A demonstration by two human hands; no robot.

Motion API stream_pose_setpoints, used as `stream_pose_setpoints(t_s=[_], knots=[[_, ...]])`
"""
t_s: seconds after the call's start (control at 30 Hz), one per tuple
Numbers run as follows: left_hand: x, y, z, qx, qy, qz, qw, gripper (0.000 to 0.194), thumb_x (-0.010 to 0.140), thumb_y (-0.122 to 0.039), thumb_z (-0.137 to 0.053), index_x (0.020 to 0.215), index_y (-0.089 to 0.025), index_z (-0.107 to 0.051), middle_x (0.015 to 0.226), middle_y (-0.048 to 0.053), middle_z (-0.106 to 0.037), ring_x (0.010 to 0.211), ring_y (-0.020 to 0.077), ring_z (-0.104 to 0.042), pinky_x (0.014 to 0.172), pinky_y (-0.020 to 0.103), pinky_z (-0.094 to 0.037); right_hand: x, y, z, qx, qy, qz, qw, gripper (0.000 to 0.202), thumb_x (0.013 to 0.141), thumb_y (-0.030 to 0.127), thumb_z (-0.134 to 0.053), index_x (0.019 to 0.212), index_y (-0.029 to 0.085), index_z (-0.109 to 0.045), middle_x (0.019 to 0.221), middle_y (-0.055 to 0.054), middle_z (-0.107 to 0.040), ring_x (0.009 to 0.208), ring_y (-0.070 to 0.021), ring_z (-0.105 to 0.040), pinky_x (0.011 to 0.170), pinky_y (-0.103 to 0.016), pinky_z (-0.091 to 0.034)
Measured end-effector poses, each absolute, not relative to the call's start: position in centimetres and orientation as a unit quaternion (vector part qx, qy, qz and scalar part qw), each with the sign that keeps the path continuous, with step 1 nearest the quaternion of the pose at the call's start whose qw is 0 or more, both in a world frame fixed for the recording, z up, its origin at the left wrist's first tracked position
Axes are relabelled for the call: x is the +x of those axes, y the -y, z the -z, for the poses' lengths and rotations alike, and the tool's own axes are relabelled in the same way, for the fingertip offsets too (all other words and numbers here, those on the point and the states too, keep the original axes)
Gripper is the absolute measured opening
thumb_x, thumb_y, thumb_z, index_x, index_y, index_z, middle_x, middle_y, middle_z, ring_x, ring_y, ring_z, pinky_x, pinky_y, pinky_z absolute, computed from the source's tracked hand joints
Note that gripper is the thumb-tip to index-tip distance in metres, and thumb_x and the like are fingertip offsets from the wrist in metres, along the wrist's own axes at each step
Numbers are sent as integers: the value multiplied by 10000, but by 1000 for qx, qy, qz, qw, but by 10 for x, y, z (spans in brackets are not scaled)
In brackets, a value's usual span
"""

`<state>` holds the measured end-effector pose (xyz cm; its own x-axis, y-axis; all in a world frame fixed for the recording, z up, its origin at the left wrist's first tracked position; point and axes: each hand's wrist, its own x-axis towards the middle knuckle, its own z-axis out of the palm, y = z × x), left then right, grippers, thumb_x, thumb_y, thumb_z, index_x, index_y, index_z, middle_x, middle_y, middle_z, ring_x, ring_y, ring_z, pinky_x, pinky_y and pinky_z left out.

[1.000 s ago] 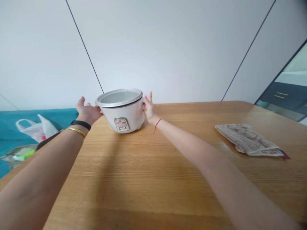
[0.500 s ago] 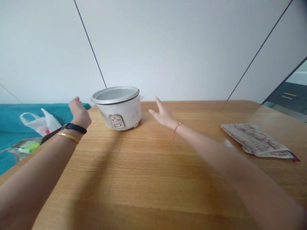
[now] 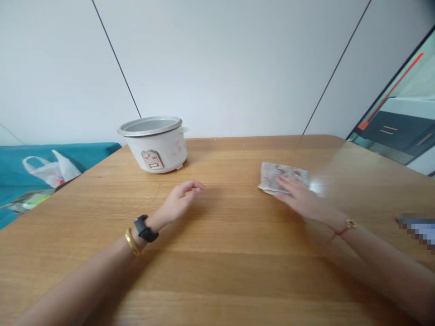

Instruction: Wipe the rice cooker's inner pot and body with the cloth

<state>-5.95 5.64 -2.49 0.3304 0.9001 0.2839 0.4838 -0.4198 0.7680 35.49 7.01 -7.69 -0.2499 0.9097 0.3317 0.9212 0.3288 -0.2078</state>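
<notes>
My right hand lies with its fingers stretched out over a checked brown-and-white cloth, covering its near right part. The cloth looks folded and rests on the wooden table. To the left, my left hand is over the middle of the table, holding nothing, its fingers loosely bent and the thumb a little apart. Beyond it, at the table's far left, stands a white rice cooker without a lid, its front panel facing me. Neither hand touches the cooker.
A teal sofa with a white plastic bag on it is off the table's left edge. A pale wall rises behind the table. At the right edge lies a pixelated dark-edged object.
Both hands have come away from beside the rice cooker. My right hand has gone onto the cloth, which now lies farther left and looks smaller. My left hand has moved right and nearer.
</notes>
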Motion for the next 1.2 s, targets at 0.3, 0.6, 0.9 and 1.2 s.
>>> stream_pose_setpoints(t_s=[0.3,0.6,0.9,1.2], knots=[[-41,-62,51,885,-448,-109,73,650,966,-576,-454,1539,-280,-376,1577,99,-416,1462,334,-342,1179,612,-238,272,-19,64,-519,821,14,237,432,966,477,-471,1318,270,-611,1447,-92,-572,1343,-321,-503,1126,-651,-306],[-114,-43,33,674,-737,0,-44,695,890,-716,-396,1312,-199,-592,1396,260,-550,1144,513,-588,915,849,-260,294,-45,100,-554,789,25,265,331,953,409,-489,1208,285,-659,1369,-90,-629,1317,-338,-522,1089,-773,-235],[-127,-26,21,597,-797,24,-87,767,662,-897,-518,942,-215,-729,1041,214,-719,1021,497,-631,848,691,-425,297,-44,107,-543,796,12,266,272,942,376,-498,1094,256,-689,1265,-84,-693,1252,-318,-585,1103,-744,-225],[-141,-52,36,611,-791,-23,-33,649,891,-615,-396,1271,-139,-618,1279,271,-615,1165,503,-577,866,613,-480,329,-47,93,-528,747,10,404,245,943,403,-527,1046,277,-711,1172,-55,-735,1180,-275,-641,1087,-573,-396]])
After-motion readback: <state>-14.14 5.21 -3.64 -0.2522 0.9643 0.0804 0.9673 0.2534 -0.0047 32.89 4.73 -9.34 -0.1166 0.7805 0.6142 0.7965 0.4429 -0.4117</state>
